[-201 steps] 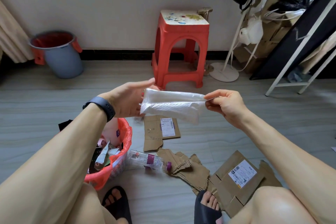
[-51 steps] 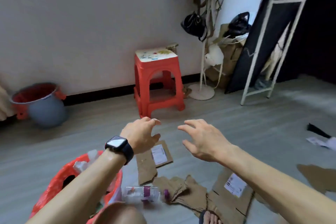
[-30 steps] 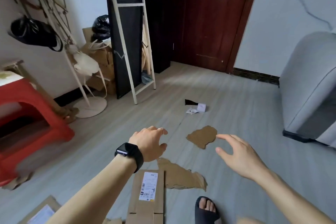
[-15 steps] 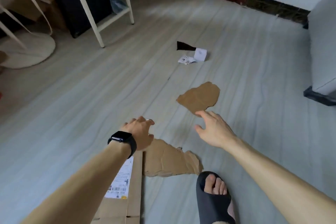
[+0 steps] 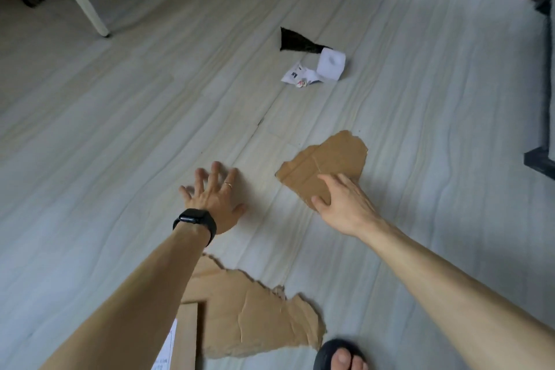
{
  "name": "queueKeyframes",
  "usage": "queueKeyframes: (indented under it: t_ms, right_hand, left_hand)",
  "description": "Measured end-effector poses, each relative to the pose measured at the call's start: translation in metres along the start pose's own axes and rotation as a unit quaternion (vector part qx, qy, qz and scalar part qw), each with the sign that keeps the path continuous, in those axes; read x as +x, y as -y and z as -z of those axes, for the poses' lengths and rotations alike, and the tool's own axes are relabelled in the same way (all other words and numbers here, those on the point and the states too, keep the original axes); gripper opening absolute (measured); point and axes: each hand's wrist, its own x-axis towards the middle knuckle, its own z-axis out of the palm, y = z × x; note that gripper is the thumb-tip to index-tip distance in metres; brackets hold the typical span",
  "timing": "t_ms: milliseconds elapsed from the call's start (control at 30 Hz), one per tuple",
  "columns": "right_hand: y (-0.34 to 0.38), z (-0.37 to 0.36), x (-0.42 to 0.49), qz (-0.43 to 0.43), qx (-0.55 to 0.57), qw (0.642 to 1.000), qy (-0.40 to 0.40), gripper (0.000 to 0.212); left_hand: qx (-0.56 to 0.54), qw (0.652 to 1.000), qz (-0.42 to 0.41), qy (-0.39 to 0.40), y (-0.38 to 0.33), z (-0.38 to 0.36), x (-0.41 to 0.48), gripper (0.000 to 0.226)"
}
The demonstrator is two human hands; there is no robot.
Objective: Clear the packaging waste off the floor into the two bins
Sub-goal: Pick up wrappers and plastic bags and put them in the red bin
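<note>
Reached farther out than half a second ago. Nearest, beside the sandal [image 5: 339, 354], large torn cardboard [image 5: 255, 315] flat on the floor [image 5: 120, 129]. Beyond, left hand [image 5: 213, 198] splayed, holding nothing; right hand [image 5: 345, 207] laying straight fingers on the smaller cardboard piece [image 5: 330, 159] — flat, long axis near-left to far-right. Farthest, white scraps [image 5: 318, 69].

**Scraps on your floor [image 5: 120, 129]**

A small torn brown cardboard piece [image 5: 327, 159] lies flat ahead of you, and a larger ragged sheet [image 5: 255, 318] lies nearer. Farther off, a black triangular scrap [image 5: 295, 42], a white block [image 5: 330, 64] and crumpled printed paper [image 5: 297, 76] cluster together.
</note>
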Motion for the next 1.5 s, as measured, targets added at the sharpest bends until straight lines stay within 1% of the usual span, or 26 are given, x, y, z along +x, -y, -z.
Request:
queueKeyframes:
  t_ms: [67, 133, 200, 267, 367, 433, 500, 567, 633, 733, 800, 900, 967, 1067, 1133, 1200, 1267, 1333, 1400, 1500]
  right_hand:
    - [0.001, 0.017, 0.027, 0.001, 0.006, 1.0, -0.016, 0.061]
    - [0.002, 0.037, 0.059, 0.0, 0.003, 0.999, -0.033, 0.063]
    - [0.0, 0.059, 0.098, -0.002, -0.008, 0.999, -0.053, 0.067]
    - [0.001, 0.083, 0.142, 0.001, -0.009, 0.997, -0.077, 0.072]
    - [0.006, 0.117, 0.212, -0.007, -0.016, 0.994, -0.109, 0.079]
    - [0.008, 0.131, 0.247, -0.026, -0.016, 0.993, -0.115, 0.084]
    - [0.008, 0.137, 0.277, -0.046, -0.017, 0.994, -0.099, 0.09]
    - [0.007, 0.138, 0.297, -0.058, -0.048, 0.995, -0.072, 0.093]
    - [0.01, 0.138, 0.311, -0.053, -0.11, 0.99, -0.066, 0.09]
    - [0.016, 0.129, 0.32, -0.03, -0.174, 0.978, -0.111, 0.083]
    - [0.018, 0.122, 0.323, -0.007, -0.175, 0.977, -0.122, 0.076]
    - [0.024, 0.113, 0.317, 0.011, -0.165, 0.983, -0.082, 0.063]
    - [0.03, 0.105, 0.306, 0.026, -0.175, 0.982, -0.067, 0.049]
    - [0.025, 0.095, 0.286, 0.091, -0.201, 0.97, -0.098, 0.029]
    - [0.018, 0.103, 0.284, 0.102, -0.184, 0.969, -0.132, 0.025]
    - [0.017, 0.126, 0.299, 0.078, -0.169, 0.964, -0.189, 0.031]
    - [0.022, 0.152, 0.321, 0.034, -0.174, 0.961, -0.21, 0.046]
    - [0.031, 0.176, 0.347, 0.003, -0.189, 0.965, -0.181, 0.066]
    - [0.046, 0.193, 0.37, -0.012, -0.207, 0.971, -0.121, 0.084]
    - [0.063, 0.188, 0.404, -0.047, -0.196, 0.979, -0.031, 0.108]
  left_hand:
    - [-0.051, 0.997, 0.053, 0.022, -0.003, 0.014, 0.026, 0.095]
    - [-0.098, 0.988, 0.107, 0.06, -0.003, 0.026, 0.051, 0.112]
    - [-0.125, 0.98, 0.133, 0.084, -0.003, 0.035, 0.072, 0.125]
    - [-0.151, 0.973, 0.143, 0.099, -0.002, 0.037, 0.089, 0.134]
    - [-0.174, 0.965, 0.158, 0.113, -0.003, 0.04, 0.102, 0.141]
    - [-0.178, 0.963, 0.16, 0.12, -0.006, 0.042, 0.1, 0.143]
    - [-0.178, 0.961, 0.17, 0.126, -0.01, 0.046, 0.098, 0.142]
    - [-0.172, 0.96, 0.175, 0.132, -0.014, 0.048, 0.098, 0.142]
    - [-0.169, 0.959, 0.18, 0.139, -0.016, 0.052, 0.101, 0.143]
    - [-0.154, 0.958, 0.192, 0.147, -0.014, 0.056, 0.103, 0.144]
    - [-0.148, 0.959, 0.194, 0.147, -0.014, 0.057, 0.103, 0.144]
    - [-0.138, 0.959, 0.199, 0.148, -0.015, 0.059, 0.102, 0.144]
    - [-0.137, 0.958, 0.203, 0.149, -0.016, 0.06, 0.102, 0.144]
    - [-0.135, 0.96, 0.199, 0.143, -0.016, 0.061, 0.102, 0.144]
    - [-0.131, 0.961, 0.199, 0.141, -0.017, 0.064, 0.101, 0.144]
    - [-0.126, 0.963, 0.197, 0.137, -0.017, 0.065, 0.101, 0.143]
    - [-0.126, 0.962, 0.197, 0.139, -0.017, 0.066, 0.1, 0.142]
    - [-0.128, 0.963, 0.195, 0.137, -0.017, 0.064, 0.1, 0.142]
    - [-0.129, 0.962, 0.196, 0.136, -0.017, 0.063, 0.1, 0.142]
    - [-0.121, 0.963, 0.198, 0.14, -0.017, 0.063, 0.101, 0.143]
